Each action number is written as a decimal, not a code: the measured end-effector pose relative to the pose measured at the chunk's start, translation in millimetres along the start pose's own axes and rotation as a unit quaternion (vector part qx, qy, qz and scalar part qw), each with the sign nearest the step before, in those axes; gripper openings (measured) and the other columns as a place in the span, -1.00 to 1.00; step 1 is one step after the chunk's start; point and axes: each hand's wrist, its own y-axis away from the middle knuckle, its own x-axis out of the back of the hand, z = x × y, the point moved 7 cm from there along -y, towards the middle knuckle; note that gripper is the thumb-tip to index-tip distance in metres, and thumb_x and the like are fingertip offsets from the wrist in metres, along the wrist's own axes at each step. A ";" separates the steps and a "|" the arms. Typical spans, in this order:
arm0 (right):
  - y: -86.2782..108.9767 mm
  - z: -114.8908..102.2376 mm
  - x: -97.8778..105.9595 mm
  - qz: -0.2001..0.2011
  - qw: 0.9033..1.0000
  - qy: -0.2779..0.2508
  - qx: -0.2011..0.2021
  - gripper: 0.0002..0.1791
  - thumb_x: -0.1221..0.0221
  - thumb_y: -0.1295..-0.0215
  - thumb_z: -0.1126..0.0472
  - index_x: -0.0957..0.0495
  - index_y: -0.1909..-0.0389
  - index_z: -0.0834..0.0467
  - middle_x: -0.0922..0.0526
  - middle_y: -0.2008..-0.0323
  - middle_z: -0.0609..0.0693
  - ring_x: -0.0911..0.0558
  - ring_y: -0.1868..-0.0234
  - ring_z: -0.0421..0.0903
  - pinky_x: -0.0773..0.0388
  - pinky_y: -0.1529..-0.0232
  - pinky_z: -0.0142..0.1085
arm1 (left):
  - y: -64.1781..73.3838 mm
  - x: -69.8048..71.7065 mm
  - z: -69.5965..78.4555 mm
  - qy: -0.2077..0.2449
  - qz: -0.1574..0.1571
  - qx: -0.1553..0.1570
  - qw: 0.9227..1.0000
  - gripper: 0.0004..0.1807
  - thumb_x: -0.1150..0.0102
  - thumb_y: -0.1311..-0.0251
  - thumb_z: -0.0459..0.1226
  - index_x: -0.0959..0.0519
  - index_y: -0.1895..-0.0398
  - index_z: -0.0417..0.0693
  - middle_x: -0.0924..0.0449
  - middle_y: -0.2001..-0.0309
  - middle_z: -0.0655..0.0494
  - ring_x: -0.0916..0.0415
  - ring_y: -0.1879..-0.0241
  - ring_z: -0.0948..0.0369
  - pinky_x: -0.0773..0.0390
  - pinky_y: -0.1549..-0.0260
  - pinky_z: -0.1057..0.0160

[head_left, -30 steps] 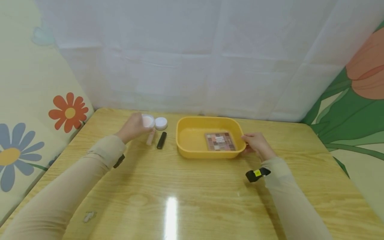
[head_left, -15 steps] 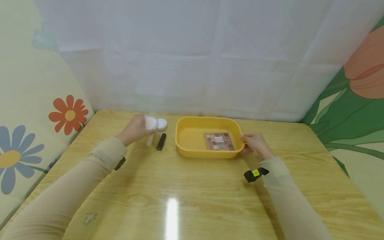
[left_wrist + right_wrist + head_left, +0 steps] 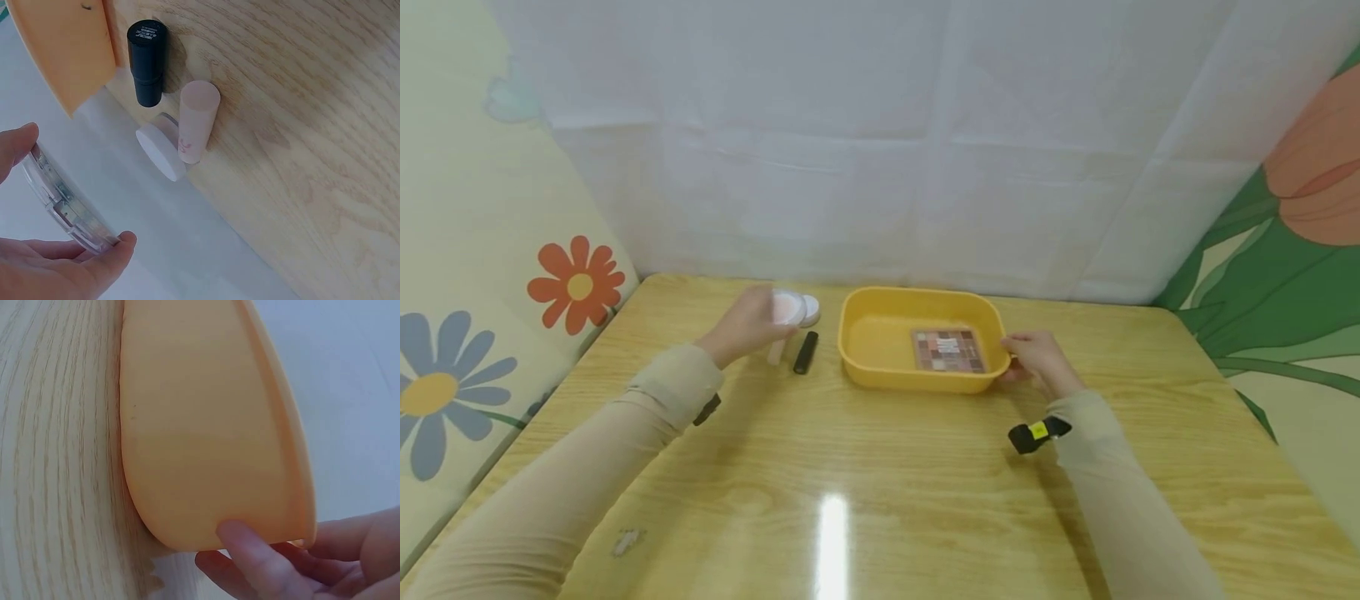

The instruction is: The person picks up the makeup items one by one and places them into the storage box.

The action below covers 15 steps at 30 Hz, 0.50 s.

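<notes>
My left hand (image 3: 748,323) pinches a round, clear-rimmed compact (image 3: 787,308) by its edges, raised off the table. In the left wrist view the compact (image 3: 69,206) is seen side-on between thumb and fingers. Below it on the table are a white round jar (image 3: 810,311), partly hidden in the head view, a pale pink tube (image 3: 199,119) and a black lipstick tube (image 3: 806,352). My right hand (image 3: 1037,362) grips the right end of a yellow plastic basin (image 3: 917,382) at its rim. An eyeshadow palette (image 3: 949,350) lies inside the basin, toward the right.
The wooden table (image 3: 925,483) reaches back to a white cloth (image 3: 880,167) hanging behind it. Printed flower panels (image 3: 1300,250) stand on both sides. A whitish worn patch (image 3: 627,542) marks the tabletop at front left.
My left hand has moved slightly right with the compact, which now covers part of the white jar. The right hand stays on the basin's rim.
</notes>
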 end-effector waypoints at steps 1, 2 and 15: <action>-0.2 -0.2 0.1 -0.001 1.000 -0.002 0.001 -0.50 0.10 -0.47 0.35 -0.16 -0.28 0.62 -0.44 -0.02 0.39 -0.60 0.46 -0.20 -0.66 0.47 -0.35 | 0.0 -0.5 1.4 0.003 0.000 0.000 1.000 -0.54 -0.35 -0.05 -0.39 -0.39 0.09 -0.52 -0.48 0.27 -0.25 -0.44 0.33 -0.01 -0.55 0.31 0.05; -0.2 -0.5 0.1 -0.003 1.000 -0.003 0.001 -0.50 0.10 -0.47 0.35 -0.16 -0.28 0.62 -0.45 -0.01 0.38 -0.60 0.46 -0.20 -0.66 0.47 -0.35 | 0.1 -0.9 2.4 0.002 0.000 0.000 1.000 -0.54 -0.36 -0.05 -0.38 -0.38 0.09 -0.51 -0.47 0.27 -0.25 -0.44 0.32 -0.02 -0.55 0.30 0.05; -0.9 -1.9 1.2 -0.019 1.000 -0.013 -0.008 -0.48 0.09 -0.48 0.34 -0.14 -0.31 0.59 -0.48 0.02 0.35 -0.61 0.45 -0.20 -0.67 0.45 -0.32 | 0.1 -9.2 12.9 -0.013 -0.007 -0.020 1.000 -0.57 -0.37 -0.06 -0.32 -0.40 0.17 -0.44 -0.43 0.28 -0.21 -0.39 0.30 -0.02 -0.52 0.28 0.02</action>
